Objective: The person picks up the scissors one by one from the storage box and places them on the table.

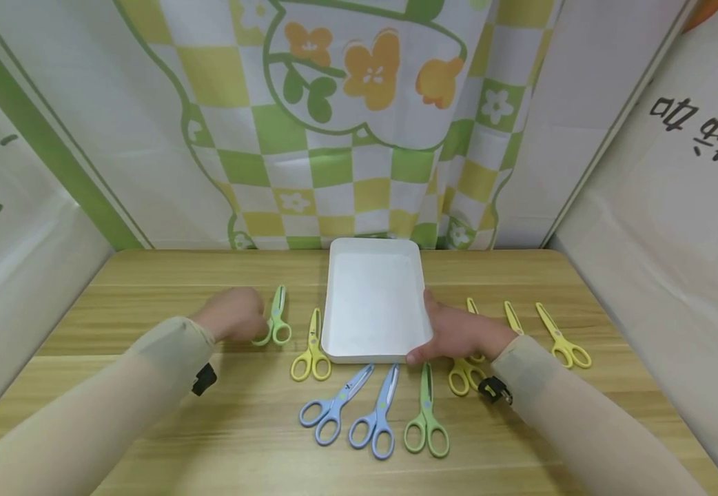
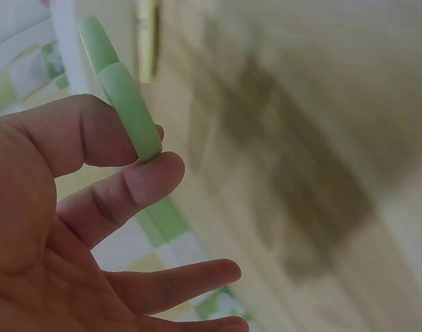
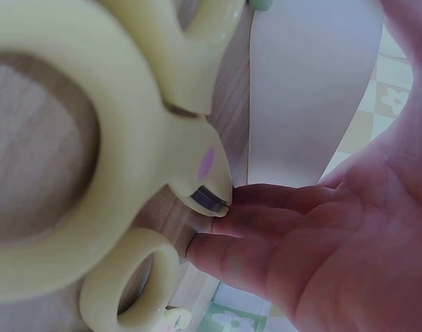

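Note:
My left hand pinches a finger ring of the light green scissors between thumb and forefinger, left of the white tray. In the left wrist view, the pinched green handle appears edge-on, and the other fingers spread loosely. My right hand touches the near right corner of the white tray, thumb at the front edge. Its fingers look fairly straight in the right wrist view, beside yellow scissors. The forearm and hand partly hide yellow scissors right of the tray.
Yellow scissors lie just left of the tray. In front of it are two blue scissors and green scissors. More yellow scissors lie on the right of the wooden table. A checked curtain hangs behind.

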A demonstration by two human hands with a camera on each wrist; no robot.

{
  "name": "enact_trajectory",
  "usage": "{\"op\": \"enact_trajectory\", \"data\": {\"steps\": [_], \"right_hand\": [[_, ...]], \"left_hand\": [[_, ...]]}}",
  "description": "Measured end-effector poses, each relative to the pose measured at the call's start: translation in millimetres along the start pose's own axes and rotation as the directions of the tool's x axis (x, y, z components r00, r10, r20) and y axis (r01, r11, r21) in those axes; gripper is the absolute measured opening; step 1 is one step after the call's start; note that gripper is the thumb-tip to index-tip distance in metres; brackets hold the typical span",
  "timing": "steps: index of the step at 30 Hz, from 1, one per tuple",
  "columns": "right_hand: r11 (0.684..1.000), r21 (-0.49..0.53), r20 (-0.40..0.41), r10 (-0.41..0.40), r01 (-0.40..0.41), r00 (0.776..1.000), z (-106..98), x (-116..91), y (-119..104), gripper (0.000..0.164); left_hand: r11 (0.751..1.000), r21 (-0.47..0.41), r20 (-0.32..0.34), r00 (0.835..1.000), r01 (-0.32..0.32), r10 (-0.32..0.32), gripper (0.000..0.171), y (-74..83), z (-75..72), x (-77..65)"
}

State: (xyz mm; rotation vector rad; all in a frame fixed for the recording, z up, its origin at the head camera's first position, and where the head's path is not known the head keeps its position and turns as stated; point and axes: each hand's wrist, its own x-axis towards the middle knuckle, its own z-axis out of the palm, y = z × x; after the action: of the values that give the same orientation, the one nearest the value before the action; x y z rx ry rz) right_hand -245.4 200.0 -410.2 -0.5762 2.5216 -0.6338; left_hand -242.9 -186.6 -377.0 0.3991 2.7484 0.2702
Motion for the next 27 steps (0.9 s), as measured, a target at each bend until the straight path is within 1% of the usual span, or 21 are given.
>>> {"op": "enact_trajectory", "data": {"steps": [4, 8, 12, 15, 20, 27], "right_hand": [[1.0, -0.006, 0.006, 0.007, -0.007, 1.0, -0.5, 0.0, -0.8, 0.141], [1.0, -0.01, 0.007, 0.012, -0.012, 1.0, -0.1, 0.4, -0.1, 0.143], [1.0, -0.006, 0.007, 0.001, -0.001, 1.0, 0.7, 0.4, 1.1, 0.144], [1.0, -0.003, 0.006, -0.002, 0.002, 1.0, 1.4, 0.6, 2.1, 0.143], [1.0, 0.001, 0.003, -0.001, 0.001, 1.0, 1.5, 0.7, 2.6, 0.141], [1.0, -0.008, 0.003, -0.002, 0.002, 1.0, 0.6, 0.6, 2.4, 0.142]], "left_hand": [[1.0, -0.013, 0.007, 1.0, 0.013, -0.013, 0.03, -11.9, 11.4, -10.6], [0.999, -0.022, -0.008, 0.999, 0.031, -0.031, 0.03, -17.3, 21.1, -17.3], [0.999, -0.017, -0.047, 0.998, 0.044, -0.045, 0.028, -15.4, 27.0, -20.9], [0.999, 0.01, -0.06, 0.997, 0.044, -0.043, 0.026, -11.8, 31.6, -21.2], [0.998, 0.047, -0.069, 0.997, 0.047, -0.043, 0.025, -6.7, 37.8, -20.2], [0.998, 0.035, -0.07, 0.996, 0.057, -0.055, 0.021, -5.0, 38.4, -18.2]]}}
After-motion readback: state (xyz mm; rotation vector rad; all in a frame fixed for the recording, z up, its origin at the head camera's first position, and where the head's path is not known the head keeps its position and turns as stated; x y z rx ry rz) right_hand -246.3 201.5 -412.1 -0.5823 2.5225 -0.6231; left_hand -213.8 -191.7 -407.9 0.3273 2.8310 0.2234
